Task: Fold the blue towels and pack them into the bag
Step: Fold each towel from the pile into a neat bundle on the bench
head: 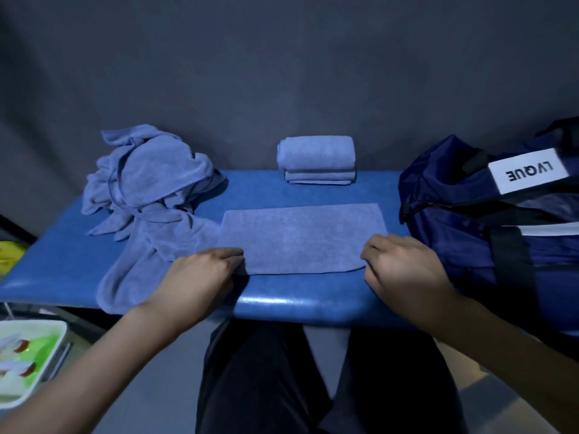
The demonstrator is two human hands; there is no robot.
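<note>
A flat, half-folded blue towel [302,238] is spread on the blue padded table [62,261], its near corners pinched by the left hand [200,274] and the right hand [404,267]. A stack of folded towels [316,159] is set at the far edge, a heap of unfolded towels [150,189] at the left, and a navy duffel bag [488,214] at the right.

flat towel [302,238] | both hands grip near corners | bag [463,220] right | folded stack [316,159] behind

Under my grip lies a padded blue surface [282,303]. Below and left of my grip sits a white tray [47,368] with green and red pieces; a yellow object [9,255] shows far left. A dark wall [282,73] stands beyond.
</note>
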